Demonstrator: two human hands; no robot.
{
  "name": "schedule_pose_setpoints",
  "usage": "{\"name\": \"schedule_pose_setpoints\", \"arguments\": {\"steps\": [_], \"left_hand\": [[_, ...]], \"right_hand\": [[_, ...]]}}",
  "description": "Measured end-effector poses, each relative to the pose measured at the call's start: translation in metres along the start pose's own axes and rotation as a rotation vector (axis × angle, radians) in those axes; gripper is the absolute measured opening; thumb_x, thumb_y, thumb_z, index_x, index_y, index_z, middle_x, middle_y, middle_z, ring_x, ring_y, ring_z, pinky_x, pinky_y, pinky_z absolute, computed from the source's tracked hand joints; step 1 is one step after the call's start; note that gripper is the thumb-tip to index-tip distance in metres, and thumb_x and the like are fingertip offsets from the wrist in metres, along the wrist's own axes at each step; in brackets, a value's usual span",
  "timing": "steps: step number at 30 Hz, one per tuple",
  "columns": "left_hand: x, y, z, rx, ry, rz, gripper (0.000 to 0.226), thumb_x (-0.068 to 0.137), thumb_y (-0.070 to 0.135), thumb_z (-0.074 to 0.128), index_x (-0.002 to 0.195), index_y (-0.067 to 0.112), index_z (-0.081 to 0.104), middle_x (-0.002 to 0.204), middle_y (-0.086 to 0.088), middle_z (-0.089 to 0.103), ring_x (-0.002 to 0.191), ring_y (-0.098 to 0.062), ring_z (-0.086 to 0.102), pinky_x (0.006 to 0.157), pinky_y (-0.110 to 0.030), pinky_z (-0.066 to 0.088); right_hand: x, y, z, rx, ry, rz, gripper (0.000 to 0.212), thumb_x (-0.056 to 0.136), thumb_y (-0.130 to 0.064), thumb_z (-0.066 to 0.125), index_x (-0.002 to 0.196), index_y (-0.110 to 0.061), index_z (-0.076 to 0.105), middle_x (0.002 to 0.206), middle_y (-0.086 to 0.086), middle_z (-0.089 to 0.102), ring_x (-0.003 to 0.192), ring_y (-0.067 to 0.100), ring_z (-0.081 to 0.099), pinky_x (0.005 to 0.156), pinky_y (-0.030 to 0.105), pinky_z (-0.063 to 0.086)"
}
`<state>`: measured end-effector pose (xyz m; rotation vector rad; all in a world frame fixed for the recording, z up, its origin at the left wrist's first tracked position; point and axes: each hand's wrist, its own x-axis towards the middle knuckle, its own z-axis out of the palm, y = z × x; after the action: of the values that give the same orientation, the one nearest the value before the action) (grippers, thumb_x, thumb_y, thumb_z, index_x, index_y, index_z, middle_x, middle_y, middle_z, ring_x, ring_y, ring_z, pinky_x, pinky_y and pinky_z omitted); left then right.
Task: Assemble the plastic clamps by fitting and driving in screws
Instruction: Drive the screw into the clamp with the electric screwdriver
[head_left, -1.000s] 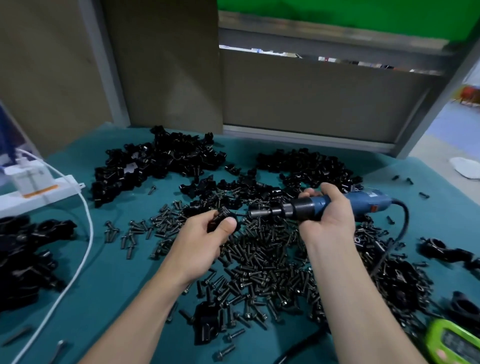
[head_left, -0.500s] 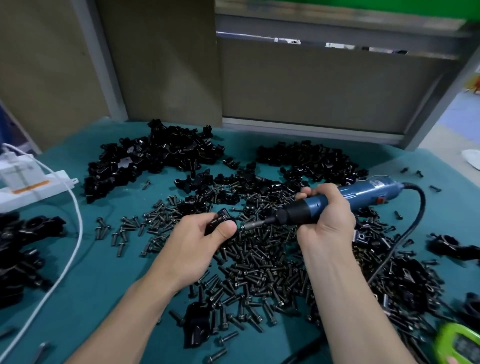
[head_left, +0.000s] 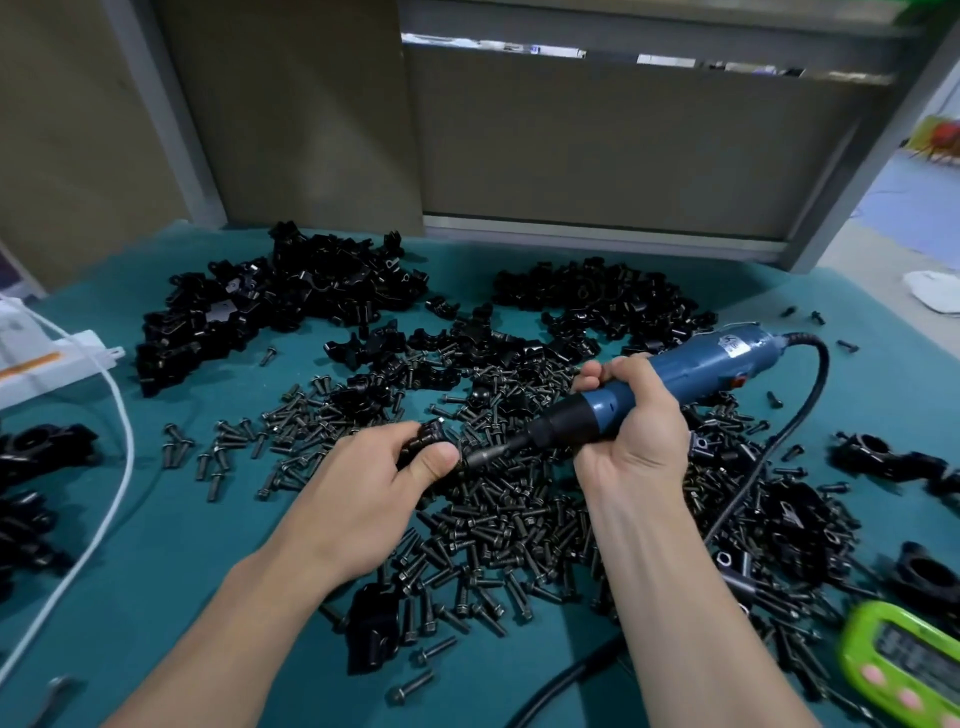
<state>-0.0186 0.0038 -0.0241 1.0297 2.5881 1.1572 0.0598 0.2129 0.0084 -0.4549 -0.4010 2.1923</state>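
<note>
My left hand pinched a black clamp above the screw pile on the desk, with my thumb and curled fingers hiding most of it. My right hand was wrapped around the blue screwdriver. Its bit met the clamp beside my thumb, but I could not make out the screw there. A green timer was cut off at the lower right edge.
</note>
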Motion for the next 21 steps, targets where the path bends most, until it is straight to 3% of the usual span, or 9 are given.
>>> {"name": "schedule_pose_setpoints", "arguments": {"steps": [2,3,5,9,13,15,17,19,21], "left_hand": [[-0.001,0.004,-0.003,-0.01,-0.017,0.0,0.055,0.084,0.083,0.035,0.074,0.033,0.058,0.058,-0.004,0.053,0.053,-0.011,0.054,0.06,-0.036,0.044],[0.0,0.005,-0.004,-0.007,-0.035,-0.021,0.058,0.082,0.083,0.034,0.065,0.031,0.05,0.054,0.003,0.043,0.052,-0.019,0.054,0.059,-0.035,0.041],[0.0,0.004,-0.004,-0.011,-0.057,-0.068,0.065,0.079,0.085,0.033,0.063,0.023,0.04,0.056,0.006,0.039,0.067,-0.036,0.067,0.06,-0.037,0.044],[-0.001,0.009,-0.003,-0.081,-0.086,-0.125,0.064,0.079,0.082,0.036,0.061,0.021,0.032,0.044,0.013,0.036,0.074,-0.041,0.072,0.076,-0.055,0.058],[0.0,0.011,-0.002,-0.091,-0.095,-0.206,0.061,0.076,0.084,0.034,0.08,0.024,0.044,0.079,0.006,0.058,0.068,-0.012,0.075,0.084,-0.046,0.056],[0.001,0.012,-0.002,-0.12,-0.105,-0.245,0.063,0.075,0.084,0.036,0.089,0.024,0.048,0.082,0.007,0.053,0.058,-0.001,0.071,0.077,-0.036,0.053],[0.002,0.013,-0.002,-0.208,-0.132,-0.267,0.062,0.078,0.08,0.043,0.076,0.019,0.05,0.061,0.009,0.051,0.036,-0.007,0.052,0.057,-0.031,0.038],[0.005,0.011,-0.003,-0.291,-0.155,-0.284,0.068,0.081,0.076,0.048,0.065,0.01,0.052,0.051,0.003,0.045,0.039,-0.012,0.036,0.054,-0.032,0.028],[0.006,0.009,-0.003,-0.354,-0.13,-0.32,0.071,0.087,0.071,0.055,0.07,0.003,0.065,0.055,0.003,0.052,0.042,-0.01,0.043,0.059,-0.032,0.032]], "right_hand": [[-0.001,0.001,0.0,-0.006,-0.017,0.004,0.035,0.087,0.017,0.055,0.107,-0.011,0.047,0.082,0.012,0.056,0.06,0.02,0.061,0.054,0.025,0.052],[-0.001,0.002,0.0,-0.008,-0.026,0.005,0.034,0.087,0.017,0.054,0.105,-0.011,0.047,0.08,0.012,0.056,0.059,0.02,0.06,0.053,0.025,0.051],[-0.001,0.003,0.0,-0.002,-0.037,0.015,0.032,0.087,0.018,0.053,0.102,-0.011,0.048,0.076,0.011,0.056,0.059,0.02,0.06,0.052,0.025,0.051],[0.0,0.002,-0.003,0.012,-0.071,0.028,0.03,0.088,0.017,0.052,0.098,-0.011,0.05,0.074,0.01,0.056,0.059,0.02,0.06,0.052,0.025,0.05],[-0.002,0.0,-0.004,0.022,-0.129,0.043,0.028,0.088,0.016,0.051,0.094,-0.012,0.051,0.071,0.008,0.058,0.06,0.019,0.06,0.052,0.024,0.051],[-0.003,-0.001,-0.004,0.028,-0.164,0.054,0.027,0.089,0.016,0.051,0.093,-0.011,0.052,0.07,0.008,0.058,0.06,0.019,0.059,0.053,0.024,0.051],[-0.003,-0.003,-0.005,0.031,-0.209,0.067,0.027,0.09,0.015,0.05,0.095,-0.011,0.054,0.072,0.008,0.056,0.061,0.018,0.058,0.054,0.024,0.051],[-0.003,-0.005,-0.006,0.029,-0.253,0.077,0.028,0.09,0.014,0.048,0.1,-0.011,0.055,0.073,0.008,0.055,0.063,0.018,0.058,0.057,0.024,0.051],[-0.003,-0.006,-0.007,0.023,-0.262,0.095,0.031,0.09,0.014,0.049,0.105,-0.012,0.055,0.075,0.008,0.055,0.065,0.018,0.058,0.058,0.025,0.051]]}}
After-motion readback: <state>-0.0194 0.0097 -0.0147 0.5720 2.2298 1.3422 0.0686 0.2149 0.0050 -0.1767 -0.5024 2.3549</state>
